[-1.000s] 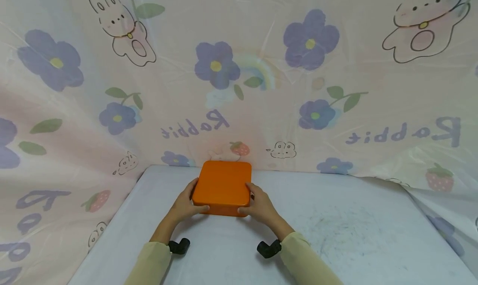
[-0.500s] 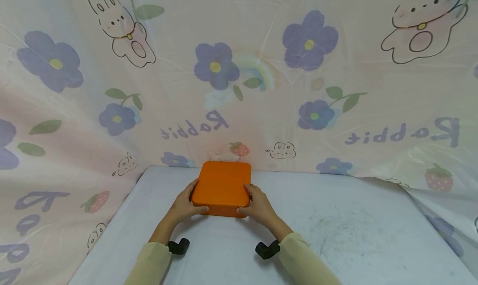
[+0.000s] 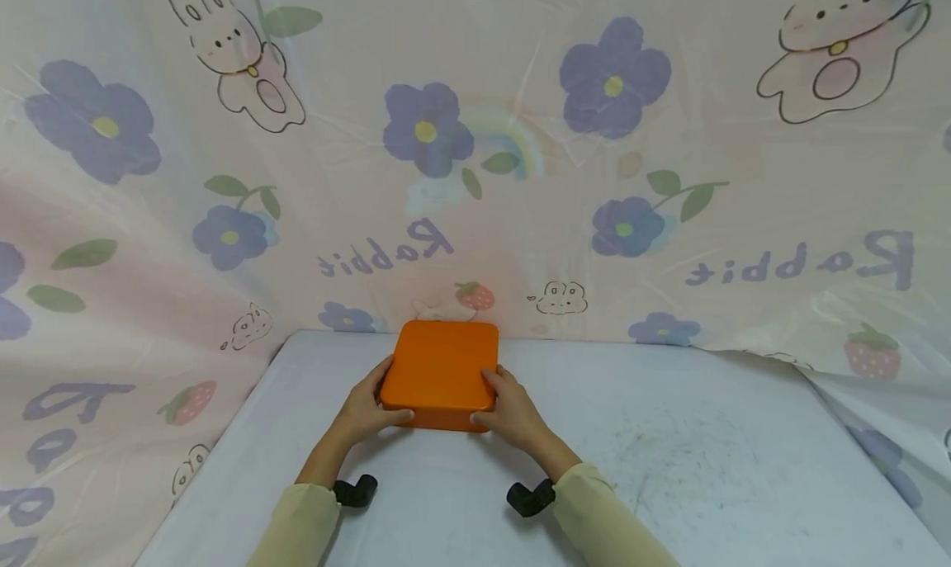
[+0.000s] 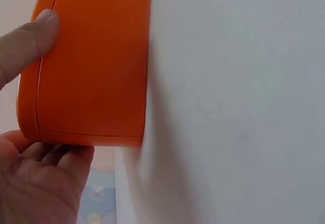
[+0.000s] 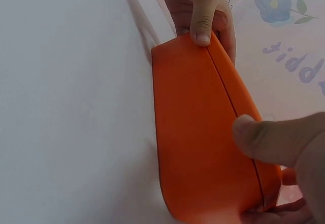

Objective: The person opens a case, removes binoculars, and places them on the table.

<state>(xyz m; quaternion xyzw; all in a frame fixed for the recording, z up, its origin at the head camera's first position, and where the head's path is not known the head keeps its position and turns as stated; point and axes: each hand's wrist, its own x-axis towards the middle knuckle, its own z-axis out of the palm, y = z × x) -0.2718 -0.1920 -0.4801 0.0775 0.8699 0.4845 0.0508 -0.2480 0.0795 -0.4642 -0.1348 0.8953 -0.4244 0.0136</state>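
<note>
An orange box [image 3: 442,365] with rounded corners and a flat top sits near the back of the white table. A thin seam runs around its side just below the top, plain in both wrist views. The left hand [image 3: 365,403] grips its left front corner, thumb on the front face and fingers along the left side. At the right front corner the right hand [image 3: 516,410] holds it the same way, thumb [image 5: 246,132] beside the seam. The right index fingertip reaches over the top's right edge. Nothing shows of the box's inside.
Behind the white table [image 3: 691,443] hangs a curtain [image 3: 520,220] printed with rabbits and flowers, also along the left side. Faint dark scuffs mark the tabletop at the right. A black wrist-worn piece [image 3: 357,491] sits at the left cuff, another black piece [image 3: 531,498] at the right.
The right index fingertip has slid slightly inward over the box's top edge. The left hand and the box have hardly moved; the head view has shifted a little.
</note>
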